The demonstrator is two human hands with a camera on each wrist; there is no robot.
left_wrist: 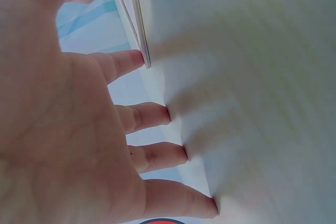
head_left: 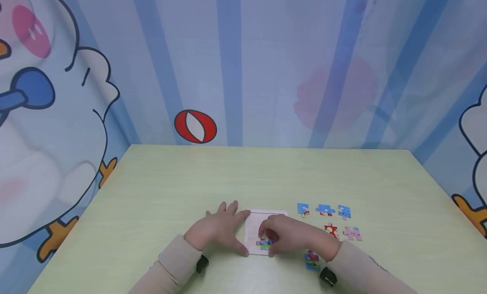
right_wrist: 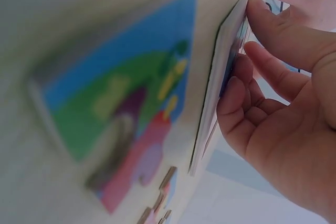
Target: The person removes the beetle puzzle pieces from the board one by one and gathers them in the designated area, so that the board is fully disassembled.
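Observation:
A shallow white puzzle frame [head_left: 252, 226] lies on the table with colourful jigsaw pieces in its lower part. My left hand [head_left: 220, 228] is spread at the frame's left side, a fingertip and the thumb touching its edge. In the left wrist view the fingers [left_wrist: 152, 116] are straight, tips on the table. Over the frame, my right hand [head_left: 293, 234] has its fingers curled and holds a jigsaw piece [head_left: 265, 243] at the lower part. The right wrist view shows the thumb by the frame's edge and curled fingers [right_wrist: 233, 95] against it, hiding most of the piece.
Right of the frame lie loose jigsaw pieces: a blue one [head_left: 303, 209], several others in the upper row, a red one [head_left: 331, 230] and a pink one [head_left: 352, 233]. A blue, green and red piece [head_left: 312, 261] is beneath the right forearm. A printed curtain [head_left: 266, 74] stands behind the table.

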